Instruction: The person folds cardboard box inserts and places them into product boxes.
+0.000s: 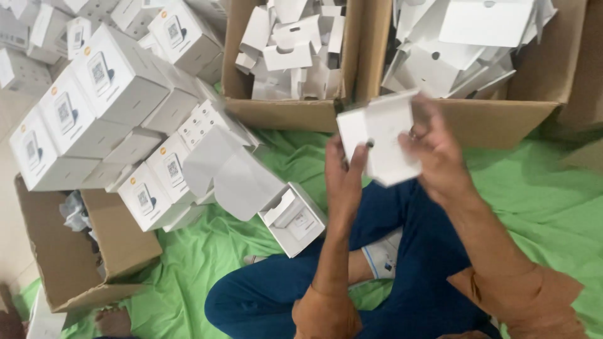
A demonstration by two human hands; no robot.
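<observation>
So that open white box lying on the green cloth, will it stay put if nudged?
The open white box looks like thin card, so probably light and easily slid. It lies tilted on rumpled green cloth, so it may tip. Its raised flap likely bends if gripped.

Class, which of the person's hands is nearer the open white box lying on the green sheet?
Left. The left hand is just right of the open white box; the right hand is farther right.

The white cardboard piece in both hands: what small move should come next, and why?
Probably fold it further into shape. Both the left hand and the right hand hold the white cardboard piece up, still flat and partly unfolded, while an open white box lies on the green cloth close by.
</observation>
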